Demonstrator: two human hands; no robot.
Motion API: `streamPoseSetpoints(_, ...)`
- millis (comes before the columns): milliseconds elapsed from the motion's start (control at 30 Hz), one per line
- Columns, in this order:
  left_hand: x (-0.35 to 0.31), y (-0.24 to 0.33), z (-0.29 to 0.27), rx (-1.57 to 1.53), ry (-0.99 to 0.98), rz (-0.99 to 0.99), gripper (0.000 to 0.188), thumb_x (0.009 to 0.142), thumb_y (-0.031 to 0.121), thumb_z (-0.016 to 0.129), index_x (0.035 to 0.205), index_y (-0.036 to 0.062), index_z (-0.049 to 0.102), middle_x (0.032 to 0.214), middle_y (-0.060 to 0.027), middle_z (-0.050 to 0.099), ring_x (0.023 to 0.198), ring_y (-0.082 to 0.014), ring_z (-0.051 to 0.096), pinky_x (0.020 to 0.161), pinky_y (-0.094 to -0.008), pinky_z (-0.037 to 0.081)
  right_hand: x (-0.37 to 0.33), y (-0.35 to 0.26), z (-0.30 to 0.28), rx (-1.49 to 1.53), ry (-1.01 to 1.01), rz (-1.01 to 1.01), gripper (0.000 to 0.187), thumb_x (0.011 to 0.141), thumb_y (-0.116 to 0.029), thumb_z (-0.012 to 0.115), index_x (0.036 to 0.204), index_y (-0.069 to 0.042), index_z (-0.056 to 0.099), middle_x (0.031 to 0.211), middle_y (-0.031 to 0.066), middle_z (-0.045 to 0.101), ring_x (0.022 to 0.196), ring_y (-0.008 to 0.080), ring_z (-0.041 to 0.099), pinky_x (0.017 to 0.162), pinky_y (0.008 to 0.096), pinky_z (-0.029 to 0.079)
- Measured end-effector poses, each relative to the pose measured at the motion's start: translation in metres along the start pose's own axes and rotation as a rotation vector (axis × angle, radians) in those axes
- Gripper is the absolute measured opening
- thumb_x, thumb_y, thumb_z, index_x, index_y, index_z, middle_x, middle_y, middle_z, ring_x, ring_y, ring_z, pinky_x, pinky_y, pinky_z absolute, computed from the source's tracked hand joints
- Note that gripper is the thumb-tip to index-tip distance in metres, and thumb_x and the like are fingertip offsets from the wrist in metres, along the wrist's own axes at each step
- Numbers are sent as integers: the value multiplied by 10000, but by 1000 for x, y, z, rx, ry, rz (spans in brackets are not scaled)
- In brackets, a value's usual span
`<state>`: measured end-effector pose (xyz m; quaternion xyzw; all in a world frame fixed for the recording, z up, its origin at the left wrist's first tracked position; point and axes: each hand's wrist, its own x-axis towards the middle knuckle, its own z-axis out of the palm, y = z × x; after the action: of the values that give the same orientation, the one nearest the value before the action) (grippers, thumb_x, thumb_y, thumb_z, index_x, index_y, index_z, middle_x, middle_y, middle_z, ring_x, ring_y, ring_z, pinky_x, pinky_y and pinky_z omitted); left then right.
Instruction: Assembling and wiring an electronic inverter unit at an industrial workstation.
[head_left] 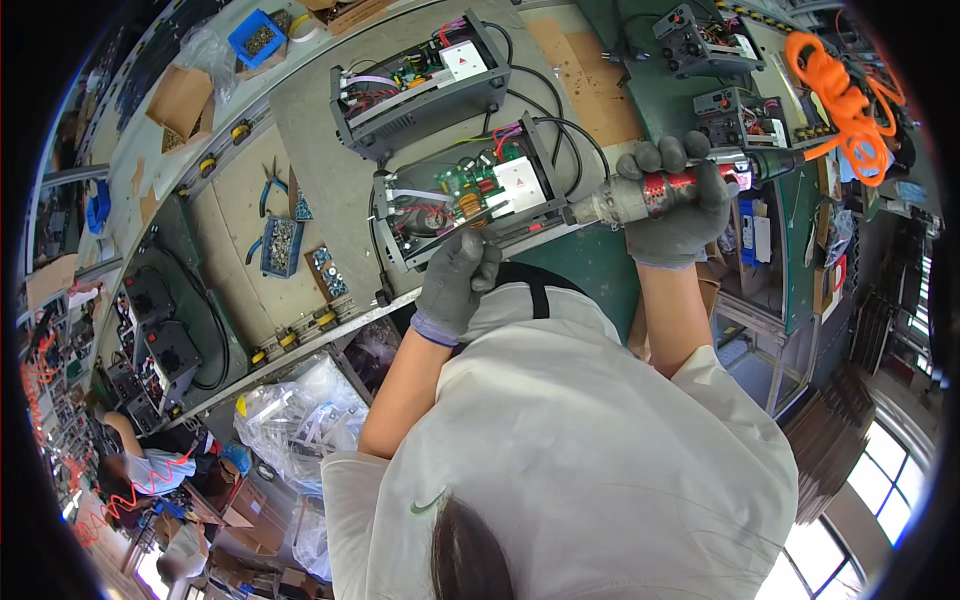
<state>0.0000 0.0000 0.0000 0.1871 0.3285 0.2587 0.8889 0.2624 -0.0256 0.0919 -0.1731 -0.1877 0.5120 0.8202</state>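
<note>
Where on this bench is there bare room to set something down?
Bare: the grey mat between the blue bin and the near open unit; the tan bench top between the pliers and the rollers. Crowded: the near unit's front edge, with left hand, right hand and power tool close by; also its right side, where black cables curl.

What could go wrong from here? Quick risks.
1. The left hand is close to the driver bit; if it spins, it might nip the fingers.
2. A slip could hit the exposed circuit board.
3. A snagged orange coiled hose might tug the driver in the right hand.
</note>
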Motion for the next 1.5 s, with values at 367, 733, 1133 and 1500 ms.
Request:
streamPoseSetpoints(367,-12,18,7,220,122,83,388,975,360,632,1089,-11,612,827,-35,603,636,-71,462,532,-203,353,2,22,12,-103,60,-7,278,906,-289,571,1138,-143,618,874,29,559,874,229,547,798,408,435)
streamPoseSetpoints(733,2,18,-3,431,309,58,507,969,490,602,989,-11,682,695,-11,600,615,-66,531,547,-225,414,7,21,14,-43,4,1,256,903,-222,577,1132,-125,638,895,91,638,875,284,606,835,421,482)
streamPoseSetpoints(1133,53,33,-20,1914,278,79,288,877,406,639,968,151,738,978,-134,682,919,-327,672,798,-461,522,3,26,-6,-312,133,-138,228,894,-173,565,1107,-102,607,878,101,623,852,292,611,827,458,480)
streamPoseSetpoints(1500,64,32,-22,1983,320,75,265,889,363,613,958,133,725,987,-144,673,962,-322,655,826,-457,530,-3,67,-9,-485,160,-97,196,849,-23,581,1044,-17,588,860,142,650,805,265,657,741,406,556)
